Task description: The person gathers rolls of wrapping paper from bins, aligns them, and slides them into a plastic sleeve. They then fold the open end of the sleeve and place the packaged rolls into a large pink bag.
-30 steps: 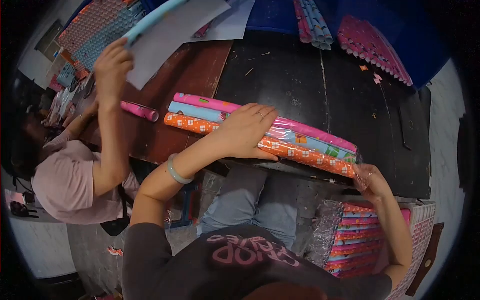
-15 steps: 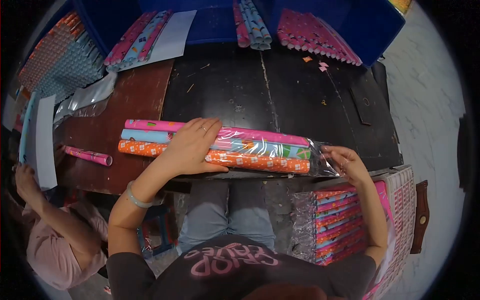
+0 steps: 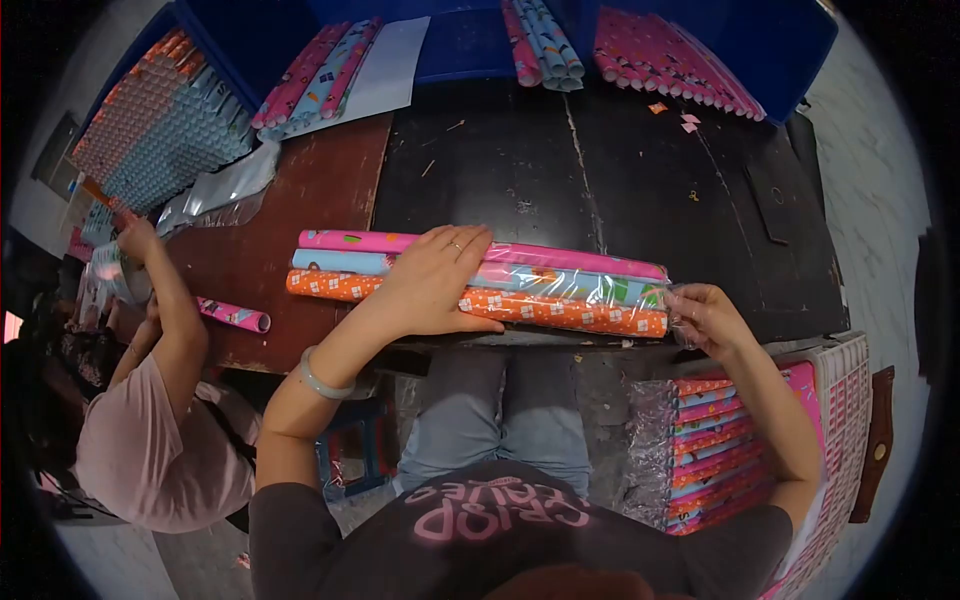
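Note:
Three rolls of wrapping paper lie side by side along the near table edge: a pink roll (image 3: 580, 258), a light blue roll (image 3: 345, 261) and an orange roll (image 3: 560, 312) with white gift prints. A clear plastic sleeve (image 3: 610, 290) covers their right part, while the left ends stick out bare. My left hand (image 3: 437, 280) lies flat across the rolls, fingers stretched out and thumb apart. At the right end, my right hand (image 3: 708, 318) pinches the gathered end of the sleeve between thumb and fingers, close against the roll ends.
Blue bins (image 3: 790, 50) at the back hold pink rolls (image 3: 675, 62); a large stack (image 3: 165, 130) stands back left. Clear sleeves (image 3: 228, 190) and a short pink roll (image 3: 233, 314) lie leftward. A co-worker (image 3: 165, 430) sits left. Bagged rolls (image 3: 710, 450) fill a crate (image 3: 840, 400) right.
My right hand has drawn in to the roll ends, bunching the loose sleeve end. My left hand stays on the rolls. The co-worker's arm now reaches towards the back left. The view has shifted left.

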The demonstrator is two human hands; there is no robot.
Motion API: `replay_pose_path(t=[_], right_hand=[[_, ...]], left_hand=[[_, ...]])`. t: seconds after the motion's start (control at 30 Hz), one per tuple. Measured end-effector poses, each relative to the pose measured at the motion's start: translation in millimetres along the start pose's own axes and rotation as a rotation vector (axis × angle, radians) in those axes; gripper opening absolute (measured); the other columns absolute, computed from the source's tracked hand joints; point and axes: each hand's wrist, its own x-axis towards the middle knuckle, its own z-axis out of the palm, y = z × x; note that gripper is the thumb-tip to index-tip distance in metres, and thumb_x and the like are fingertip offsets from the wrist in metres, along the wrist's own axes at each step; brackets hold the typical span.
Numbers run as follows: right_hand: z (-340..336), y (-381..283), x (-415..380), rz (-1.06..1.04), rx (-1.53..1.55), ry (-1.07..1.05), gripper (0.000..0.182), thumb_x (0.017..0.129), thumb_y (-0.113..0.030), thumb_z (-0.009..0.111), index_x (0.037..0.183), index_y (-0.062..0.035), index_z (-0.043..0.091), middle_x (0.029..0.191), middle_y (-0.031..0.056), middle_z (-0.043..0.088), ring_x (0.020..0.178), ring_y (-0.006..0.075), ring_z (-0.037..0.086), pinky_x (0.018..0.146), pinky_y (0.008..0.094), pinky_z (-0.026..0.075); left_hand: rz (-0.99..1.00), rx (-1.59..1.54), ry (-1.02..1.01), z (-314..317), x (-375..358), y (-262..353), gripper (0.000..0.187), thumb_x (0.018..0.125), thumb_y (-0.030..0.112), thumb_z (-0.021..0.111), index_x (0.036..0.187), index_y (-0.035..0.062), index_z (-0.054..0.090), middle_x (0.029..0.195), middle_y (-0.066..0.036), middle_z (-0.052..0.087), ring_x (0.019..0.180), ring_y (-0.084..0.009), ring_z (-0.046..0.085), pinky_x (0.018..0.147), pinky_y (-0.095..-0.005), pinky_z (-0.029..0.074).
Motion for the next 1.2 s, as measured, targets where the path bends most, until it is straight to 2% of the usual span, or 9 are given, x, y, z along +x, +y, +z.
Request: replay_pose_path(t=[0.37, 0.57, 0.73, 0.77, 0.83, 0.87, 0.97, 1.07, 1.2], right_hand=[[4.9, -6.8, 9.0, -0.025, -0.086, 0.024, 0.023, 0.091, -0.023, 0.063, 0.088, -0.0007, 0.062, 0.062, 0.001, 0.055, 0.04, 0.0064, 0.041, 0.037, 0.0211, 0.031], [-31.2, 4.7, -36.6, -0.244, -0.08, -0.067, 0.049, 0.098, -0.034, 0.046, 0.132, 0.0019, 0.046, 0.054, 0.0039, 0.056, 0.034, 0.0033, 0.034, 0.033, 0.0183, 0.024], [-53.1, 73.7, -117.7, -0.47, 0.43, -0.004, 0.06, 0.102, -0.04, 0.026, 0.14, 0.0055, 0.029, 0.066, 0.0128, 0.063, 0.026, 0.0101, 0.03, 0.03, 0.0205, 0.026], [-64.4, 82.1, -122.9, -0.598, 0.355, -0.126, 0.065, 0.1, -0.045, 0.031, 0.136, 0.009, 0.033, 0.069, 0.0119, 0.062, 0.031, 0.0092, 0.037, 0.031, 0.0211, 0.029], [-87.7, 94.4, -127.9, -0.636, 0.022, 0.171, 0.063, 0.096, -0.048, 0.041, 0.128, 0.0067, 0.043, 0.072, 0.0111, 0.062, 0.042, 0.0069, 0.047, 0.04, 0.0207, 0.038], [-75.6, 75.1, -134.2, -0.541, -0.216, 0.353, 0.057, 0.09, -0.047, 0.055, 0.117, 0.0035, 0.05, 0.079, 0.0102, 0.063, 0.063, 0.0077, 0.057, 0.057, 0.0217, 0.047], [-45.1, 56.8, -111.2, -0.577, -0.416, 0.338, 0.052, 0.08, -0.029, 0.072, 0.117, -0.0003, 0.049, 0.087, 0.0081, 0.061, 0.086, 0.0147, 0.06, 0.076, 0.0257, 0.049], [-11.1, 51.6, -84.8, -0.445, -0.053, 0.241, 0.066, 0.069, -0.002, 0.079, 0.123, -0.0064, 0.04, 0.079, 0.0028, 0.057, 0.074, 0.0081, 0.057, 0.062, 0.022, 0.049], [-32.2, 71.5, -85.8, -0.557, 0.158, 0.292, 0.053, 0.072, 0.004, 0.072, 0.114, -0.0072, 0.042, 0.067, -0.0039, 0.052, 0.051, 0.0021, 0.049, 0.042, 0.0161, 0.037]], left_hand=[[-0.009, 0.012, 0.015, 2.3, 0.0, -0.9, 0.093, 0.068, 0.062, 0.068, 0.122, -0.0093, 0.044, 0.123, -0.025, 0.051, 0.113, -0.0384, 0.051, 0.101, -0.0438, 0.036], [0.029, -0.046, 0.016, -2.4, -2.8, 1.0, 0.091, 0.067, 0.06, 0.07, 0.122, -0.0084, 0.045, 0.122, -0.024, 0.052, 0.113, -0.0373, 0.051, 0.101, -0.0438, 0.036], [0.104, -0.098, -0.058, -9.6, -3.1, 6.8, 0.092, 0.066, 0.059, 0.071, 0.123, -0.0077, 0.044, 0.122, -0.022, 0.052, 0.114, -0.0357, 0.05, 0.102, -0.0431, 0.035], [0.108, -0.093, -0.064, -10.6, -2.2, 6.9, 0.092, 0.066, 0.059, 0.071, 0.123, -0.0075, 0.044, 0.122, -0.022, 0.051, 0.115, -0.0357, 0.049, 0.102, -0.0431, 0.035], [0.127, -0.087, -0.078, -11.0, -1.5, 6.9, 0.093, 0.065, 0.059, 0.071, 0.124, -0.0073, 0.043, 0.123, -0.022, 0.051, 0.115, -0.0358, 0.049, 0.102, -0.0432, 0.035], [0.117, -0.081, -0.09, -12.0, -1.4, 8.4, 0.093, 0.065, 0.059, 0.071, 0.124, -0.0071, 0.043, 0.124, -0.022, 0.05, 0.115, -0.0359, 0.049, 0.102, -0.0436, 0.035], [0.116, -0.06, -0.107, -13.1, 0.2, 10.2, 0.095, 0.065, 0.059, 0.072, 0.125, -0.0068, 0.042, 0.126, -0.022, 0.049, 0.116, -0.0364, 0.048, 0.103, -0.0443, 0.034], [0.106, -0.036, -0.124, -13.8, 0.5, 12.8, 0.096, 0.064, 0.06, 0.072, 0.126, -0.0066, 0.042, 0.128, -0.023, 0.048, 0.118, -0.0372, 0.047, 0.104, -0.0448, 0.034], [0.079, -0.081, -0.153, -13.5, -0.3, 11.3, 0.099, 0.062, 0.056, 0.076, 0.13, -0.0055, 0.039, 0.132, -0.022, 0.046, 0.121, -0.0383, 0.045, 0.105, -0.0456, 0.033]])
